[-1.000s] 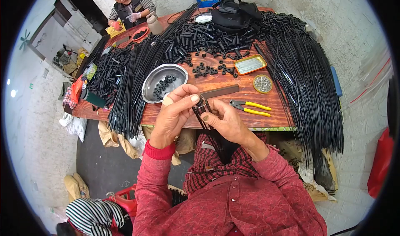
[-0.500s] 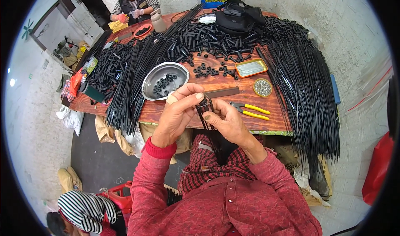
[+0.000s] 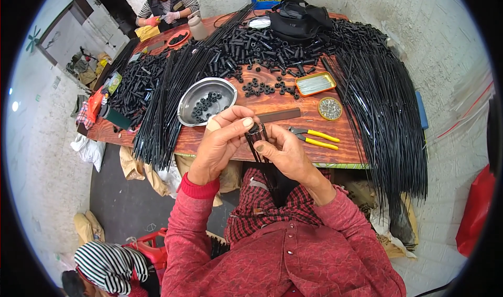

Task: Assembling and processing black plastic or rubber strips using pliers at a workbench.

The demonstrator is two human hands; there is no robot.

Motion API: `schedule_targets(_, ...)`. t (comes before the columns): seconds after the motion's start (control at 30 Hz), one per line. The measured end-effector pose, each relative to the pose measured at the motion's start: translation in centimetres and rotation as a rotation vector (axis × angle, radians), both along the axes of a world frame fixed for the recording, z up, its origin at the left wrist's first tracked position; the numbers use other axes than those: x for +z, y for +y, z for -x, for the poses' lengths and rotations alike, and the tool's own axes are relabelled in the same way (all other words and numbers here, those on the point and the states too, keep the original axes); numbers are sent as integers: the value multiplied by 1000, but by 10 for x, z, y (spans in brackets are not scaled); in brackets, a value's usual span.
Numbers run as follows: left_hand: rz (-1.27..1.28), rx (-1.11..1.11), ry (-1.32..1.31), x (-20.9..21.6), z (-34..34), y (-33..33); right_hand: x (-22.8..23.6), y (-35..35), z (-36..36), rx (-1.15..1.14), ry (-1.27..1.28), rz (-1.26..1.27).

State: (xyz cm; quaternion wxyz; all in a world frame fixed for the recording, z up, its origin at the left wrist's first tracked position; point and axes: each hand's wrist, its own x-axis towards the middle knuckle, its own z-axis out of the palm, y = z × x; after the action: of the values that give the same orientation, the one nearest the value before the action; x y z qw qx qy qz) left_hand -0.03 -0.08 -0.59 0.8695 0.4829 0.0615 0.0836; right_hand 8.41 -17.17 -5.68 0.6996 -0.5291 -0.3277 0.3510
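Observation:
A dark notched cylindrical part with thin black rods hangs between my hands just beyond the table's near edge; the rods point down toward my lap. My left hand pinches its top with thumb and index finger. From the other side, my right hand grips the bundle, thumb across the front. Fingers partly cover the part, so its details are hard to make out. Right behind my hands lies a dark flat bar. Yellow-handled pliers rest to the right of it.
A metal bowl holds black rings. Also on the table are a tin of pale wires, a round dish of small metal pieces, piled black tubes and rod bundles. Co-workers sit across and at lower left.
Both hands stay in nearly the same place. The left fingertips have shifted slightly on the top of the part.

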Motion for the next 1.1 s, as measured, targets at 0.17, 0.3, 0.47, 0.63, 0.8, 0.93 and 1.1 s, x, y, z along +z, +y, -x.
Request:
schedule_targets(0.17, -45, 15, 2, 0, 0, 1, 1, 0, 0, 18, 20, -23)
schedule_targets(0.3, -76, 1, 15, 5, 0, 0, 3, 0, 1, 27, 55, -63)
schedule_targets(0.47, -65, 2, 22, 1, 1, 0, 0, 0, -2, 84, 104, -124)
schedule_targets(0.63, -100, 20, 20, 2, 1, -5, -4, -1, -9, 132, 148, -150)
schedule_targets(0.8, -134, 27, 27, 4, 3, -7, 2, -2, -10, 181, 214, -156)
schedule_targets(0.93, -111, 25, 18, 4, 7, -6, 0, -2, -12, 135, 235, -129)
schedule_targets(1.1, -140, -5, -60, 4, 8, -6, 0, -1, -11, 106, 248, -126)
